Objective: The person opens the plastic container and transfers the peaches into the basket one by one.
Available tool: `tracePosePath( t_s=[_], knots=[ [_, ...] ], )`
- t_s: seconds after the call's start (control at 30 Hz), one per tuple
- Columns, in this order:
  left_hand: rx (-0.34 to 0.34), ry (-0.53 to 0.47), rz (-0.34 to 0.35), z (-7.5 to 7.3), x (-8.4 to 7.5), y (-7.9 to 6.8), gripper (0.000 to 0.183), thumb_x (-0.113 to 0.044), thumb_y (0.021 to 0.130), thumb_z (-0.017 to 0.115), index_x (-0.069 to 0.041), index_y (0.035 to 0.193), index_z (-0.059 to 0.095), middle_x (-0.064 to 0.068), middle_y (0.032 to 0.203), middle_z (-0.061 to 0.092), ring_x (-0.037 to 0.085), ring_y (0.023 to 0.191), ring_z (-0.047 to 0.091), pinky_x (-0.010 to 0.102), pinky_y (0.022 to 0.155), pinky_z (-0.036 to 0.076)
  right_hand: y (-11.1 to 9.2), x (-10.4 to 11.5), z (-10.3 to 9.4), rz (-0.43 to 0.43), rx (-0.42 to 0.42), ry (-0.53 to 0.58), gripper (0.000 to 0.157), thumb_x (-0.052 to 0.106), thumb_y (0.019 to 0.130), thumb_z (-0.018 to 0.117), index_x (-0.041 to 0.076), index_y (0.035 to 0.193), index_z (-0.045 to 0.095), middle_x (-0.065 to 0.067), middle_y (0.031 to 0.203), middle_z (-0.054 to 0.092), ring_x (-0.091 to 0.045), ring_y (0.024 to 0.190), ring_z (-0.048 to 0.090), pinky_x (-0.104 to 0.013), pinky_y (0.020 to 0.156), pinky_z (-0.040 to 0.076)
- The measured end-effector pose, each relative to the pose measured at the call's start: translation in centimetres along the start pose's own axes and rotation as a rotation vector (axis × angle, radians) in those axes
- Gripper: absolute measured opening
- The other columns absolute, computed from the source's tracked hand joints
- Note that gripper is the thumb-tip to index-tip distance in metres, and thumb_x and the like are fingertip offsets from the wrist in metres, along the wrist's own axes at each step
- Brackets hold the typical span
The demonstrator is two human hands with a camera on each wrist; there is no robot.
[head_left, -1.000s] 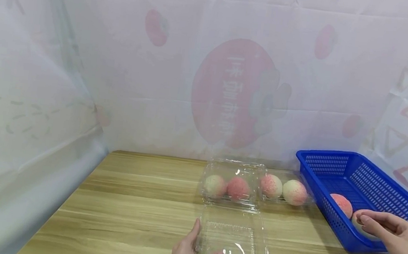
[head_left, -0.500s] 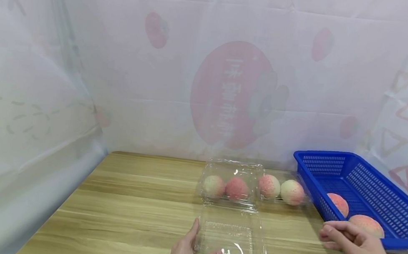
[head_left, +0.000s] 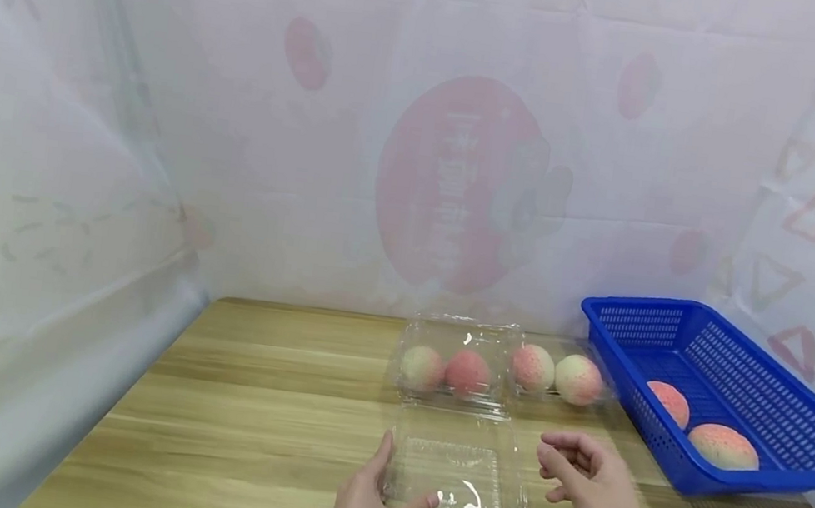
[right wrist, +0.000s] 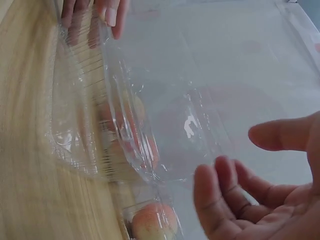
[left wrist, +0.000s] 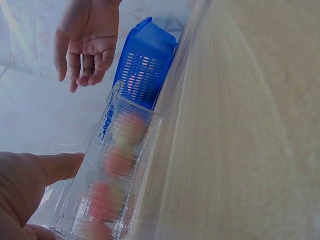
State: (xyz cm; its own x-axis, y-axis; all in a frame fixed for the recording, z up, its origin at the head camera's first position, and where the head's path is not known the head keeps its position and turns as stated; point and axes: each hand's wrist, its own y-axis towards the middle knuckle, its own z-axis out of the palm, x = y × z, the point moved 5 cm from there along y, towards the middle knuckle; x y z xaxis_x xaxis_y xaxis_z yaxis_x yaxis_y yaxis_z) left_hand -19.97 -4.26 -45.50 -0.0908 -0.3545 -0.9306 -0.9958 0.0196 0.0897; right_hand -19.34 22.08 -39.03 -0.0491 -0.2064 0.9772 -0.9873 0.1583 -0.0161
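A clear plastic clamshell box (head_left: 458, 473) lies open on the wooden table, its lid (head_left: 484, 338) raised at the back. My left hand (head_left: 372, 501) holds the box's near left corner, fingers along the left side and thumb at the front edge. Two pink-and-cream peach-like balls (head_left: 468, 373) show through the lid. To their right, two similar balls (head_left: 578, 380) sit in clear plastic. Just right of the open box hovers my right hand (head_left: 588, 484), fingers loosely bent; the right wrist view shows the thumb (right wrist: 280, 134) apart from the fingers, nothing between them.
A blue perforated basket (head_left: 782, 479) stands at the right, holding a pink ball (head_left: 670, 403) and a larger pink-and-cream ball (head_left: 723, 447). White printed cloth (head_left: 344, 146) closes off the back and sides. Bare wood (head_left: 238, 419) shows left of the box.
My right hand has moved left from over the basket's near end to beside the open box. My left hand stays at the box. Two balls remain in the basket.
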Motion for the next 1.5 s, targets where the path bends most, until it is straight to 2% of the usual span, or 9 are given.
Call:
tracePosePath(
  t_s=[0.1,0.23,0.43,0.63,0.93,1.13,1.33,1.5],
  knots=[
    [-0.006,0.000,0.001,0.0,0.0,0.0,0.106,-0.044,0.070,0.088,0.005,0.148,0.036,0.028,0.143,0.044,0.051,0.120,0.050,0.057,0.097,0.044,0.3,-0.7,0.6,0.015,0.042,-0.052,0.038,0.016,0.094,0.068,-0.005,0.125,0.057,-0.010,0.097,0.063,-0.021,0.085,0.059,-0.034,0.064,0.056],
    [-0.018,0.004,-0.005,-0.1,0.0,-0.1,0.106,-0.044,0.069,0.088,0.003,0.149,0.036,0.026,0.143,0.045,0.048,0.121,0.050,0.057,0.099,0.042,0.6,-1.7,1.0,0.043,0.123,-0.035,0.045,0.016,0.096,0.064,-0.008,0.132,0.050,-0.014,0.102,0.063,-0.025,0.086,0.060,-0.035,0.064,0.057],
    [-0.015,-0.005,-0.004,0.0,0.0,-0.1,0.105,-0.044,0.069,0.088,0.002,0.149,0.037,0.024,0.145,0.044,0.046,0.125,0.047,0.056,0.102,0.039,1.0,-2.8,1.4,0.051,0.223,0.017,0.050,0.009,0.097,0.060,-0.015,0.136,0.041,-0.014,0.098,0.063,-0.025,0.082,0.061,-0.034,0.063,0.057],
    [-0.005,-0.011,0.007,0.0,-0.1,0.0,0.105,-0.044,0.069,0.088,0.003,0.148,0.037,0.025,0.144,0.044,0.046,0.127,0.045,0.055,0.103,0.037,1.2,-3.5,1.7,0.030,0.280,0.055,0.050,-0.001,0.093,0.058,-0.021,0.134,0.037,-0.013,0.089,0.061,-0.024,0.076,0.060,-0.033,0.061,0.057],
    [-0.016,0.013,0.009,0.0,0.0,-0.1,0.106,-0.046,0.068,0.088,0.002,0.148,0.038,0.025,0.140,0.049,0.045,0.125,0.048,0.056,0.101,0.041,1.3,-3.9,2.2,0.019,0.301,0.084,0.055,-0.005,0.090,0.062,-0.020,0.136,0.035,-0.015,0.082,0.061,-0.024,0.065,0.059,-0.040,0.056,0.058],
    [0.029,-0.034,-0.024,-0.3,-0.2,0.1,0.102,-0.038,0.070,0.089,0.003,0.147,0.039,0.029,0.138,0.049,0.050,0.117,0.053,0.056,0.091,0.049,1.4,-4.2,2.2,0.038,0.301,0.101,0.055,-0.007,0.090,0.062,-0.020,0.136,0.034,-0.014,0.081,0.061,-0.024,0.064,0.059,-0.036,0.054,0.057],
    [-0.017,-0.071,-0.055,-0.8,-0.1,0.4,0.079,-0.033,0.082,0.082,0.004,0.141,0.045,0.020,0.127,0.059,0.037,0.108,0.060,0.047,0.087,0.054,1.4,-4.2,2.0,0.050,0.304,0.102,0.054,-0.006,0.090,0.064,-0.020,0.135,0.036,-0.013,0.082,0.061,-0.023,0.065,0.059,-0.033,0.054,0.056],
    [-0.034,-0.102,-0.045,-1.2,0.1,0.6,0.058,-0.019,0.091,0.071,0.010,0.135,0.047,0.016,0.120,0.062,0.028,0.102,0.062,0.041,0.085,0.055,1.3,-4.1,2.0,0.045,0.299,0.095,0.051,-0.005,0.090,0.063,-0.023,0.131,0.039,-0.013,0.083,0.061,-0.021,0.065,0.058,-0.031,0.054,0.056]
  ],
)
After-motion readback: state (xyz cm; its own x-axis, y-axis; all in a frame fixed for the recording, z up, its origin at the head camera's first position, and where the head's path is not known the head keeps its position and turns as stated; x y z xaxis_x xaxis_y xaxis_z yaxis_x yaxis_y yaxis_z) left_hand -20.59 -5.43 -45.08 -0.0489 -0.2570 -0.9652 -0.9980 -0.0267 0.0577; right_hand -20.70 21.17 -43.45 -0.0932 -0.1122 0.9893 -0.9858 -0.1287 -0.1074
